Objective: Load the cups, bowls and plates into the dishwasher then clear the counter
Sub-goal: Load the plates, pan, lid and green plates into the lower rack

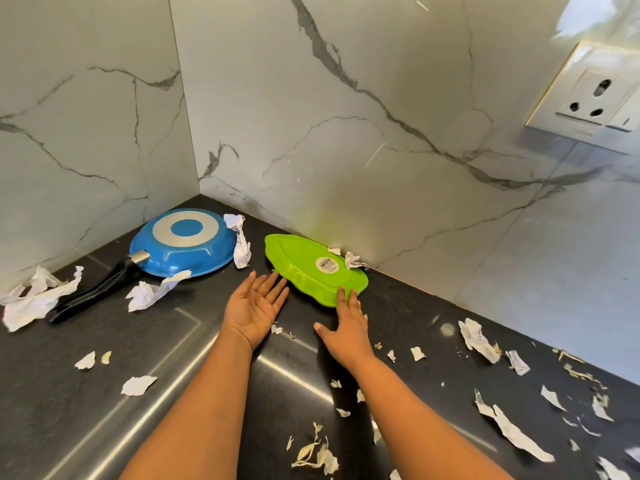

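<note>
Marble walls (311, 98) corner a dark counter (408, 306). On it the blue pan (183, 244) lies upside down, with the green plate (311, 268) overturned beside it near the wall. Your left hand (256, 303) lies palm-up and released just beside the plate. Your right hand (346, 327) rests straight fingers on the near rim, grasping nothing. Hook your fingers under that rim, tip off the paper scrap (353, 260) at the far end, then lift.

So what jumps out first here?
The bright green plate, lying upside down by the marble wall, with the right hand touching its near edge and the left hand open beside it. Next, the upturned blue frying pan in the corner, and torn paper scraps strewn over the dark counter.
</note>
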